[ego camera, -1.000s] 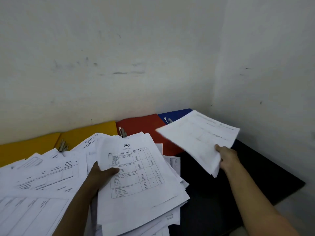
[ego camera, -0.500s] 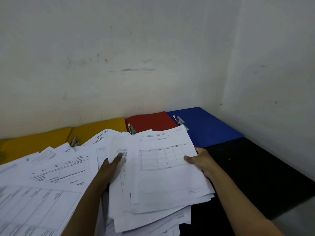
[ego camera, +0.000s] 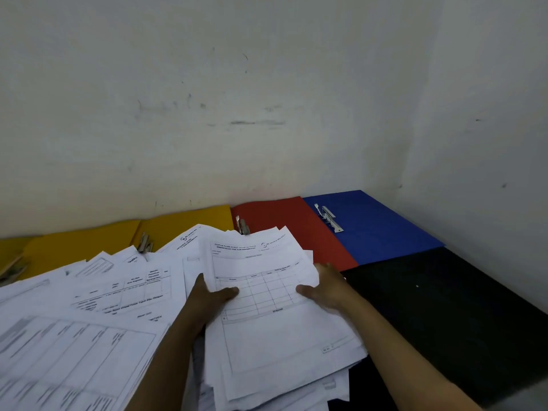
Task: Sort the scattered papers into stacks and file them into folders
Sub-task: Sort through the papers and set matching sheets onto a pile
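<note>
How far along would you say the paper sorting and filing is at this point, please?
Early. Done: the yellow folder, red folder and blue folder lie open along the wall, none with visibly filed sheets. In hand: the left hand and right hand grip the top sheets of a stack. Left: the loose papers spread to the left remain unsorted.

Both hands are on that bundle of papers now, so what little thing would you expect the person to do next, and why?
Probably square the bundle up. The left hand and right hand grip opposite sides of the paper stack, whose sheets are fanned unevenly at the lower edge. Tapping them flush would ready them for an open folder, perhaps the red folder just behind.
</note>
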